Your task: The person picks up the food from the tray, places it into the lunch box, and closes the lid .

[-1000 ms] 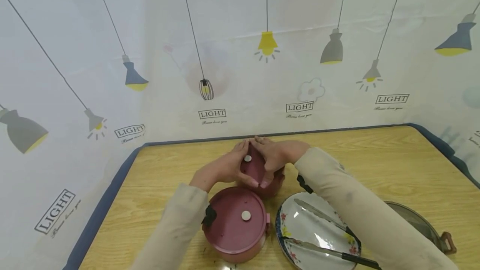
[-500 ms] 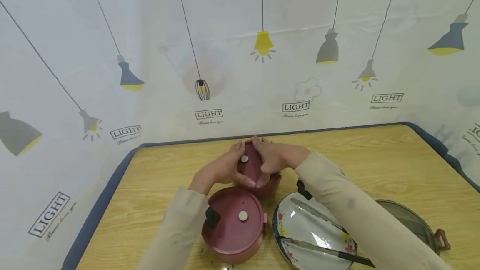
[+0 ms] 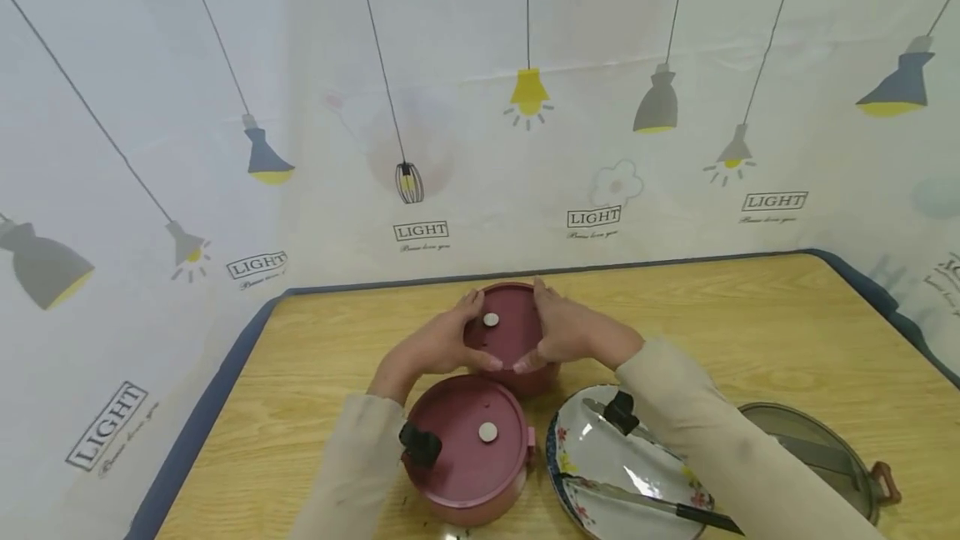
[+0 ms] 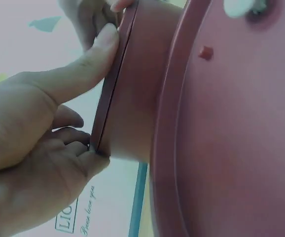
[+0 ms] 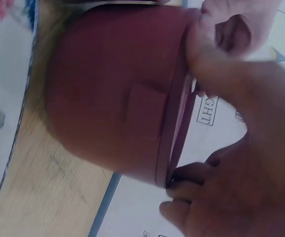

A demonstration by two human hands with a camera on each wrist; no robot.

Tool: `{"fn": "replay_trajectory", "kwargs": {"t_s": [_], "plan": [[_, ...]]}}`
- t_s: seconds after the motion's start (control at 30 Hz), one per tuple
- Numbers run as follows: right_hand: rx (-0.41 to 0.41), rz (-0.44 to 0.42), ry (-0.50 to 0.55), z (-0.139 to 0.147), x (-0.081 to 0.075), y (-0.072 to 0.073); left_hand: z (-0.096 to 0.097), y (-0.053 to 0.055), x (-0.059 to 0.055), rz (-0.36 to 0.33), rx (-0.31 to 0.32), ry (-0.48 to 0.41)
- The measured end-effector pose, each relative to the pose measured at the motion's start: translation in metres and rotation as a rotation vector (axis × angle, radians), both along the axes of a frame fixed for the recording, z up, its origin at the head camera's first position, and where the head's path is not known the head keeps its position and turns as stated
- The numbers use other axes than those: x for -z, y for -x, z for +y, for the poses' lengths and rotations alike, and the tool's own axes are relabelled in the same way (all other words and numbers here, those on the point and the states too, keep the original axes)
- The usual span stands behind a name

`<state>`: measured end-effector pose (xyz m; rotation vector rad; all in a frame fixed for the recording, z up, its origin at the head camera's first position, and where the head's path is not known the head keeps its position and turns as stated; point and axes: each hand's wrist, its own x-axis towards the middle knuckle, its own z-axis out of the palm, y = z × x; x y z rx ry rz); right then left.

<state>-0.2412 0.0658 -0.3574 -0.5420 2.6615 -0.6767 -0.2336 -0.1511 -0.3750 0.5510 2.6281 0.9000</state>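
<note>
A round plum-red lidded pot stands behind a larger one of the same colour. My left hand grips the left side of the rear pot's lid, thumb on the near edge and fingers round the far rim. On the right side my right hand grips the same rim, its thumb close to the left thumb. The lid has a small white knob. In the right wrist view a narrow gap shows near the rim of the rear pot, below a raised tab.
The larger pot's lid lies under my left wrist. A white flowered plate with metal tongs is at front right. Beyond my right sleeve lies a round glass lid or pan with a brown handle. A printed curtain borders the wooden table.
My right hand has shifted right and the hands stand further apart, uncovering more of the rear pot's lid. The pots and plate stay where they were.
</note>
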Motion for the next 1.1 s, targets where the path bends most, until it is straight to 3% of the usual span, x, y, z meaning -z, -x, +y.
{"fn": "replay_trajectory", "kwargs": {"t_s": [0.1,0.2,0.33,0.43,0.7,1.1], "plan": [[0.029,0.007,-0.006,-0.002,-0.001,-0.005,-0.008,-0.004,0.002,-0.024,0.003,-0.049],[0.060,0.030,-0.014,-0.002,-0.003,-0.011,-0.007,-0.007,0.003,-0.026,0.003,-0.041],[0.118,0.093,-0.004,-0.003,-0.002,-0.021,-0.001,-0.012,0.000,0.024,-0.023,-0.002],[0.166,0.148,0.025,-0.006,0.000,-0.027,0.002,-0.017,-0.001,0.050,-0.064,0.003],[0.262,0.224,0.067,-0.014,0.004,-0.039,0.011,-0.031,-0.004,0.070,-0.272,-0.040],[0.294,0.307,-0.010,-0.022,0.006,-0.050,0.018,-0.041,-0.007,0.105,-0.360,-0.034]]}}
